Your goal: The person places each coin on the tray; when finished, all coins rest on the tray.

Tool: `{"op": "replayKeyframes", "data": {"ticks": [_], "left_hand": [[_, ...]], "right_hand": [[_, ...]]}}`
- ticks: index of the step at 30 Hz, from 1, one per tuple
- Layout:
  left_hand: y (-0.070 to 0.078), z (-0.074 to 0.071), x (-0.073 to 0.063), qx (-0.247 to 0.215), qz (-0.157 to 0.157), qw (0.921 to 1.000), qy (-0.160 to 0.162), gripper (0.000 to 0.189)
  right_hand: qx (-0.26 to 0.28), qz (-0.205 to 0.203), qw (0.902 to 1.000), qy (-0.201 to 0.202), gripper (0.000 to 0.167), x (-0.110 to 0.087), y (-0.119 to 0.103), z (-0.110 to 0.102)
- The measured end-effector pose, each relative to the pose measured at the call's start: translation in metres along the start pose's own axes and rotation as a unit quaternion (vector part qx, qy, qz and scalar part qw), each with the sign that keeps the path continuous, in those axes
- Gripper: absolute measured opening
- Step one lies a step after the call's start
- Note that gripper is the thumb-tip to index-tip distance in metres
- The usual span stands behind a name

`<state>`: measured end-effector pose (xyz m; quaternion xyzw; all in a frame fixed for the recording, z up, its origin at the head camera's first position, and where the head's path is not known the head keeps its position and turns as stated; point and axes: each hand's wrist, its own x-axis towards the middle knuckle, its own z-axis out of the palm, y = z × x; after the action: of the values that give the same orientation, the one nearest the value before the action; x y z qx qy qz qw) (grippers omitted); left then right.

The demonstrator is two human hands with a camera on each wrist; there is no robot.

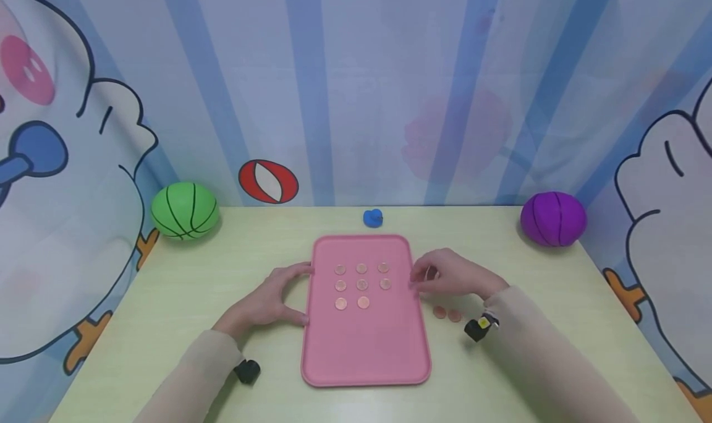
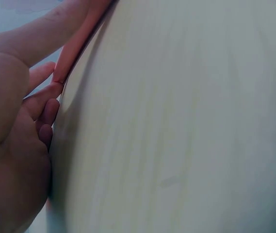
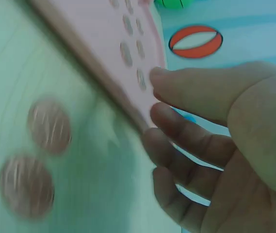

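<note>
A pink tray (image 1: 367, 355) lies on the table, with several small copper-coloured coins (image 1: 362, 284) set in rows on its upper half. My left hand (image 1: 272, 299) rests along the tray's left edge, thumb and fingertips spread against the rim. In the left wrist view, the fingers (image 2: 45, 104) meet that rim. Over the tray's right edge is my right hand (image 1: 450, 271), its fingers loosely bent. The right wrist view shows a gap between thumb (image 3: 191, 92) and index finger, with no coin visible there. Two more coins (image 1: 447, 314) lie on the table below this hand.
A small blue duck (image 1: 372, 217) sits just behind the tray. A green ball (image 1: 185, 211) stands at the back left and a purple ball (image 1: 553, 219) at the back right. Behind the table (image 1: 267, 373) hangs a printed curtain (image 1: 367, 89).
</note>
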<state>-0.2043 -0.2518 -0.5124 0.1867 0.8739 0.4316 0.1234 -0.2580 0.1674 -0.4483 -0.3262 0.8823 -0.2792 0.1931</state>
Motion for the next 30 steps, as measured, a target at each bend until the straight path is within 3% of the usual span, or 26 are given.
{"op": "replayKeyframes", "data": {"ticks": [8,19,30], "left_hand": [[-0.001,0.0,0.0,0.004,-0.007,1.0,-0.003,0.105],[-0.002,0.0,0.002,0.002,0.008,1.0,0.002,0.103],[0.0,0.0,0.001,-0.004,-0.011,0.9999,-0.001,0.105]], "right_hand": [[0.088,0.039,0.992,-0.081,0.016,-0.027,0.021,0.0],[0.037,0.049,0.997,-0.048,0.03,-0.033,0.031,0.004],[0.045,0.026,0.9977,-0.044,0.023,-0.033,0.029,0.009]]}}
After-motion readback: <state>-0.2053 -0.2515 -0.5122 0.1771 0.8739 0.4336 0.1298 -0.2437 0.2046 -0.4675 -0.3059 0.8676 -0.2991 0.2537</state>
